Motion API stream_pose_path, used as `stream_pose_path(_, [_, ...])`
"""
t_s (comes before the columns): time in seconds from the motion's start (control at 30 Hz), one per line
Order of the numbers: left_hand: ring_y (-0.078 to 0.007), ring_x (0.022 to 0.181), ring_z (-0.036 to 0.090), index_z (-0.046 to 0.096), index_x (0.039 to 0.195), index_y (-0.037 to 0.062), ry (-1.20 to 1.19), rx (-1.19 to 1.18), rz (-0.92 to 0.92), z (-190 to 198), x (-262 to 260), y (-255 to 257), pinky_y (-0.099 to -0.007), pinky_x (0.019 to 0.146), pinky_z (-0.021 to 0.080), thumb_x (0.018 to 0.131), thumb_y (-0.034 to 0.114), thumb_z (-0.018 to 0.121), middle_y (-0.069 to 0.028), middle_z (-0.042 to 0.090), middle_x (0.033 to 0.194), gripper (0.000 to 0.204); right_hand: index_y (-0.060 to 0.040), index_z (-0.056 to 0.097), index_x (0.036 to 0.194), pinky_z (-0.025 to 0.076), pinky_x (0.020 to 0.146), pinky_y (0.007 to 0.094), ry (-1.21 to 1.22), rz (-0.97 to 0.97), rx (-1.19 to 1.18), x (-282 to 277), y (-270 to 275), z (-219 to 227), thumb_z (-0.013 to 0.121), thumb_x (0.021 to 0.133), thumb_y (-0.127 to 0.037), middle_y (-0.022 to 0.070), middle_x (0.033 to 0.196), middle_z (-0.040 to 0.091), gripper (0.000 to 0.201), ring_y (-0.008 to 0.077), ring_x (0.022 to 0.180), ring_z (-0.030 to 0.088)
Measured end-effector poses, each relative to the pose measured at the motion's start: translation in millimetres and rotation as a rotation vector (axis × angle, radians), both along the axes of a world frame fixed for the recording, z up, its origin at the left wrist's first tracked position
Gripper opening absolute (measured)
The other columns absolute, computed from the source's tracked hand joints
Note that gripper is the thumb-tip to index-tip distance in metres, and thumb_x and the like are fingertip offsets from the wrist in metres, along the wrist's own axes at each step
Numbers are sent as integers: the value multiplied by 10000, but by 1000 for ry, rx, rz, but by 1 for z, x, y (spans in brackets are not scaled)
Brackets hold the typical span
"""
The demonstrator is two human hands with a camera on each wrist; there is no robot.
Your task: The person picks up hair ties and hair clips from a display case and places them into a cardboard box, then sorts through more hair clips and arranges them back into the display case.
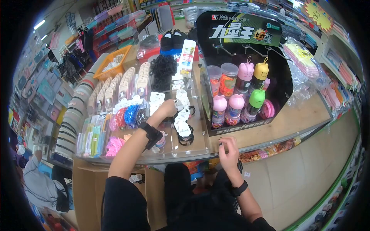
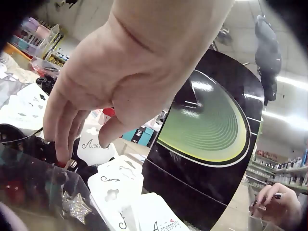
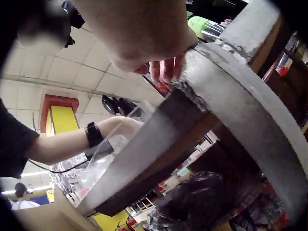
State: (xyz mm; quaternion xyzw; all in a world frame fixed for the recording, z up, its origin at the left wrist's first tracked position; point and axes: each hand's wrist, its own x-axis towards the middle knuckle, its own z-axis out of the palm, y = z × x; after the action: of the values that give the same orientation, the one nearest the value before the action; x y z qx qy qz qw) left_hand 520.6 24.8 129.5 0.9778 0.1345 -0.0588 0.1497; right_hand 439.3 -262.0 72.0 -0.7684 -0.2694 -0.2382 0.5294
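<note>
You are standing at a wooden shop counter (image 1: 296,115) crowded with accessories, shelves of stock running off behind it on every side. Your left hand (image 1: 166,109) reaches down into the clear divided tray (image 1: 192,144), fingers loosely curled and pointing downward among the white hair-tie cards (image 1: 182,124); the wrist view shows the fingertips (image 2: 62,153) touching down by a card, but you cannot tell whether anything is actually pinched. Your right hand (image 1: 228,151) rests on the counter's front edge, fingers bent over the rim, holding nothing. The cards lie overlapped and loose, so a careless lift could drag neighbours out or snag a black elastic (image 1: 185,139) on another card. Just beside the tray stands the black display stand (image 1: 246,69) with its animal-lidded jars (image 1: 236,109); a wide swing of your forearm could knock them. Further left sit headbands (image 1: 71,119) and coloured clips (image 1: 115,145).
</note>
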Motion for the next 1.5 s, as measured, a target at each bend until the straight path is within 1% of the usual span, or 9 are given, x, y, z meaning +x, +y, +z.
stream_pose_path(0.07, [-351,726,615,587,899,-36,3,49,-116,-1,-3,3,-362,655,482,697,85,545,-218,619,829,239,7,545,828,430,732,358,17,47,-1,-8,10,25,530,681,6,133,868,544,147,308,819,526])
stream_pose_path(0.17, [-358,822,602,609,860,-70,-9,-136,-91,-6,-3,9,-393,711,472,687,67,532,-256,599,854,234,8,547,967,427,813,379,80,307,-164,-21,36,53,507,747,-54,171,1039,520,232,330,949,514])
stream_pose_path(0.23, [-343,765,614,605,852,-65,25,-188,-92,-33,10,28,-388,675,477,670,66,553,-242,607,802,231,15,536,1001,425,827,389,45,285,-281,-23,60,42,489,767,-79,191,1094,490,257,340,981,499])
stream_pose_path(0.37, [-303,595,618,604,814,-35,-52,-352,-87,-17,-8,16,-368,570,480,631,79,609,-178,617,652,215,42,514,1036,426,837,413,-87,169,-581,-15,93,19,448,801,-140,236,1212,408,304,358,1040,462])
stream_pose_path(0.53, [-256,840,597,606,862,17,103,-216,-178,5,-27,-5,-340,718,468,633,170,654,-167,615,832,280,26,538,964,438,763,429,142,239,-609,-14,97,22,461,797,-158,198,1082,476,261,336,944,486])
stream_pose_path(0.8, [-337,772,611,631,862,-13,214,-92,-149,9,-30,-15,-374,694,484,638,125,605,-196,628,842,264,20,547,860,436,719,439,74,220,-473,4,97,28,473,788,-163,178,864,518,210,340,848,500])
stream_pose_path(0.87, [-348,763,611,636,852,-19,240,-91,-155,2,-26,-9,-382,692,485,646,107,584,-202,627,843,246,14,550,942,422,785,441,269,164,-621,7,98,42,458,794,-172,193,923,534,255,351,915,505])
stream_pose_path(1.07, [-388,869,578,468,943,-103,-252,-59,50,-6,-10,5,-428,755,457,702,95,540,-281,582,884,319,55,531,939,415,805,456,416,352,-740,24,115,29,454,790,-212,235,973,529,315,393,914,519])
stream_pose_path(1.5, [-295,842,605,612,824,63,-171,-155,75,-11,16,6,-364,720,467,639,70,587,-154,631,875,187,80,428,1104,347,935,433,513,419,-799,25,120,20,497,785,-261,336,1269,301,472,439,1103,413])
